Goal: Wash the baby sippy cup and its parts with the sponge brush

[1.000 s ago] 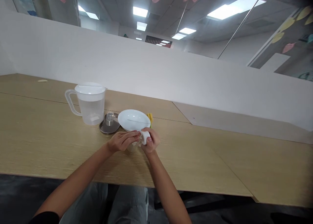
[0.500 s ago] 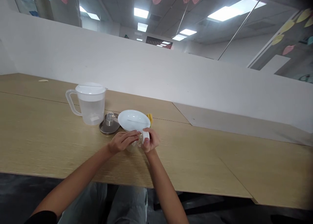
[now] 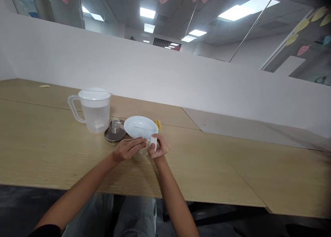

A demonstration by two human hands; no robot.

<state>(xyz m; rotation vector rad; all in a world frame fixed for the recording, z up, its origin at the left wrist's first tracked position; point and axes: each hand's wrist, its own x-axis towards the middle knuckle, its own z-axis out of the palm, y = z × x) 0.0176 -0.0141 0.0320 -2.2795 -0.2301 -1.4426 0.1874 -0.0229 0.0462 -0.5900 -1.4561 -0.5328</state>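
My right hand [image 3: 160,146] grips a small white cap-like piece [image 3: 153,144], its thumb on the near side. Something small and clear shows on the left of this piece, at the fingertips of my left hand [image 3: 130,148]. The left fingers are held together over it, and what they grip is mostly hidden. Below both hands stands a clear container [image 3: 139,156], partly covered by them. Just beyond the hands is a white oval bowl [image 3: 139,125]. To its left, a small clear cup [image 3: 116,124] sits on a round metal dish [image 3: 113,137].
A lidded clear pitcher [image 3: 97,114] with liquid in it stands at the left, handle outward. Behind the bowl's right side lies something yellow [image 3: 158,124]. A white partition [image 3: 155,75] runs along the back of the wooden table [image 3: 207,168].
The white piece in my right hand has turned slightly, now more edge-on. My left hand stays at almost the same spot. The whole view has shifted a little.
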